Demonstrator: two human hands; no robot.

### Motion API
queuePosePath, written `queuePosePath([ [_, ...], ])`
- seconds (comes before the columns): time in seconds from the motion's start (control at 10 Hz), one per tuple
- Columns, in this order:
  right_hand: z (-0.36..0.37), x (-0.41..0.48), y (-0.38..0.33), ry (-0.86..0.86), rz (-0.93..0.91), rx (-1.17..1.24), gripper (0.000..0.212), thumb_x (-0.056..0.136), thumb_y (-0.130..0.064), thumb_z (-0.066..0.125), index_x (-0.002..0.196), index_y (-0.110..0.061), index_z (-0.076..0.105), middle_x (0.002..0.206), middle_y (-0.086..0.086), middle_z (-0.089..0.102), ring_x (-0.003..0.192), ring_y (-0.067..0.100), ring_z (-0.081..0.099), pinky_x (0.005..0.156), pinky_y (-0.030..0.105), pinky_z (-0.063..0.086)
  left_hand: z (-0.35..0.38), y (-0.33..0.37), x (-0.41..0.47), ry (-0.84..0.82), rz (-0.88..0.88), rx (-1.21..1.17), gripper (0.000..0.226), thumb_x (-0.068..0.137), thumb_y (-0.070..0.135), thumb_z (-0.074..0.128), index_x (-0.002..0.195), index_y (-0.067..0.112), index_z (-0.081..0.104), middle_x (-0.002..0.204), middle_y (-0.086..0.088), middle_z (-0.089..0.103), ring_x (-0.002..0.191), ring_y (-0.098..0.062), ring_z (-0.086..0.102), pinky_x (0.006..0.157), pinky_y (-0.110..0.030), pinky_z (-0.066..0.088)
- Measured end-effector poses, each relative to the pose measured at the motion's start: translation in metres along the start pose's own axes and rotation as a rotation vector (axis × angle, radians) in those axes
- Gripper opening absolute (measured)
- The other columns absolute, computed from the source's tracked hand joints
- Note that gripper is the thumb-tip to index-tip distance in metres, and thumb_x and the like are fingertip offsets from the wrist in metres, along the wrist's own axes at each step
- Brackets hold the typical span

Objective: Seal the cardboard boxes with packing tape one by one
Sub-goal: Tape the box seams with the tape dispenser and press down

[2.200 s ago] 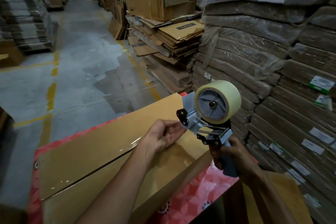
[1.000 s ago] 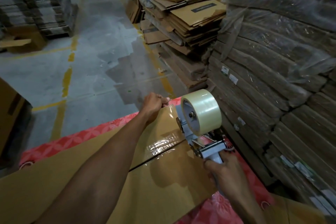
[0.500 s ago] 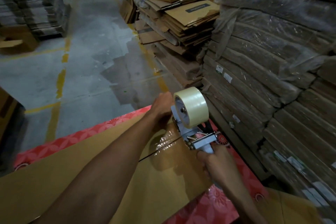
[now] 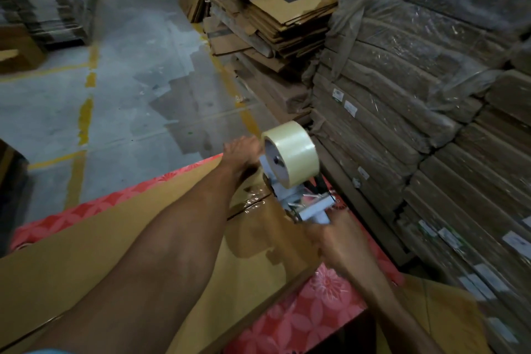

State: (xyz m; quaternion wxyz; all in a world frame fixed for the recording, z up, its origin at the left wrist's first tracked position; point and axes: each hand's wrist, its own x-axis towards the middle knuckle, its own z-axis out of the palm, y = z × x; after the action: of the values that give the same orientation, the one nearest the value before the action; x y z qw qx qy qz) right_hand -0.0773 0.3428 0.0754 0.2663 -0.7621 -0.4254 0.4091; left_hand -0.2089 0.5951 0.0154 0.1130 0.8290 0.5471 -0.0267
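A long brown cardboard box point(image 4: 86, 261) lies on a table with a red flowered cloth point(image 4: 313, 313). Its two top flaps meet in a seam running toward the far right end, where shiny clear tape point(image 4: 253, 201) covers it. My right hand point(image 4: 333, 241) grips the handle of a grey tape dispenser point(image 4: 304, 207) carrying a roll of clear packing tape point(image 4: 290, 152); the dispenser's front sits at the box's far end. My left hand point(image 4: 241, 152) reaches over the far end of the box, fingers curled over its edge beside the roll.
Tall wrapped stacks of flat cardboard point(image 4: 416, 95) rise close on the right. More flattened boxes point(image 4: 281, 14) are piled behind. Grey concrete floor with yellow lines point(image 4: 86, 112) lies beyond the table. Another cardboard piece point(image 4: 442, 313) sits low at the right.
The dispenser has travelled from above the box's near side to its far end. My left hand moved from the top flap to the far edge and stays there.
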Motion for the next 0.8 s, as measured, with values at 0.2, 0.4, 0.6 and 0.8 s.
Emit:
queuePosePath([
  [0.2, -0.012, -0.049, 0.047, 0.006, 0.076, -0.018, 0.04, 0.084, 0.002, 0.064, 0.051, -0.017, 0.05, 0.034, -0.01, 0.047, 0.031, 0.002, 0.041, 0.037, 0.014, 0.029, -0.004, 0.023, -0.015, 0.067, -0.174, 0.05, 0.049, 0.102, 0.046, 0.037, 0.143, 0.022, 0.047, 0.15, -0.015, 0.041, 0.14, -0.04, 0.036, 0.113, -0.07, 0.01],
  [0.4, -0.012, -0.041, 0.053, -0.017, -0.02, -0.058, 0.039, 0.085, -0.011, 0.062, 0.052, -0.026, 0.048, 0.043, -0.011, 0.05, 0.046, 0.003, 0.041, 0.048, 0.019, 0.034, 0.026, 0.05, -0.092, 0.229, -0.152, -0.154, 0.075, 0.095, 0.031, 0.035, 0.159, 0.006, 0.005, 0.167, -0.015, 0.003, 0.154, -0.032, -0.001, 0.122, -0.057, -0.002],
  [0.6, -0.008, -0.025, 0.033, 0.016, -0.145, -0.179, 0.013, 0.083, -0.034, 0.052, 0.072, -0.03, 0.055, 0.066, -0.008, 0.052, 0.057, 0.001, 0.043, 0.05, 0.01, 0.033, 0.027, 0.029, -0.071, 0.19, -0.176, -0.046, 0.078, 0.099, 0.031, 0.037, 0.159, 0.007, -0.007, 0.168, -0.01, -0.009, 0.155, -0.027, -0.009, 0.122, -0.057, -0.002],
  [0.8, -0.004, -0.003, 0.013, 0.094, -0.202, -0.23, 0.018, 0.081, -0.017, 0.06, 0.065, -0.011, 0.064, 0.068, 0.009, 0.065, 0.062, 0.029, 0.06, 0.051, 0.032, 0.042, 0.018, 0.006, -0.051, 0.171, -0.237, -0.013, 0.084, 0.096, 0.029, 0.047, 0.159, 0.008, -0.004, 0.168, -0.009, -0.007, 0.155, -0.027, -0.006, 0.123, -0.056, -0.002],
])
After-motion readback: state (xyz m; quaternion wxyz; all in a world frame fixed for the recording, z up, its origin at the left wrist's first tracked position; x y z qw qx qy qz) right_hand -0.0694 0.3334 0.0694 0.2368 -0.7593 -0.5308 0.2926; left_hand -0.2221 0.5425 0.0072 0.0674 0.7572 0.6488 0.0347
